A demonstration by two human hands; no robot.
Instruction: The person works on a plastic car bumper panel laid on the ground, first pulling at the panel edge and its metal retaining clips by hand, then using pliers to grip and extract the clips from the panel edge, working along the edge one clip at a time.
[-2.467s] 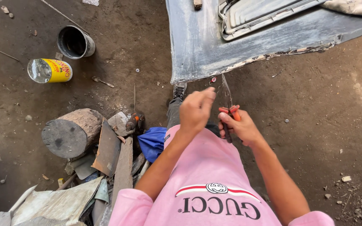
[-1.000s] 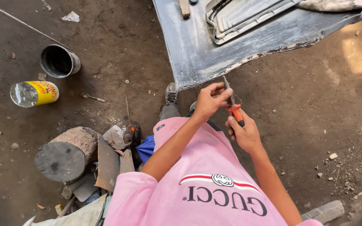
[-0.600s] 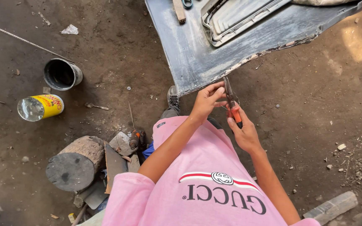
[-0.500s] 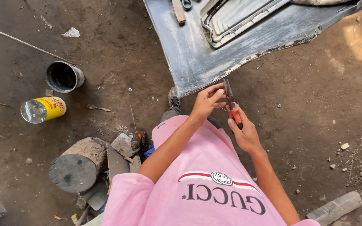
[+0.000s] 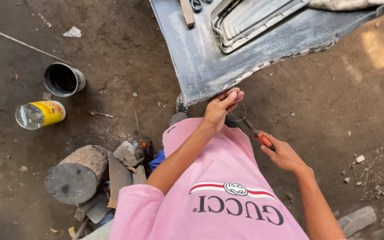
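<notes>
Head view: left hand (image 5: pixel 221 106) pinching thin wire (image 5: pixel 241 111) at grey panel's (image 5: pixel 201 66) lower corner edge; right hand (image 5: pixel 283 153) gripping orange-handled pliers (image 5: pixel 256 133) just beside, above dirt floor (image 5: pixel 334 111).

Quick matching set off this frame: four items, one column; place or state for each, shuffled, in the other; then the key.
1. left hand
2. right hand
3. yellow-labelled can
4. dark bucket

A. upright on the dirt, open top
B. lying on its side
C. at the edge of the grey panel
D. holding orange-handled pliers

Pairs: 1-C, 2-D, 3-B, 4-A
</notes>
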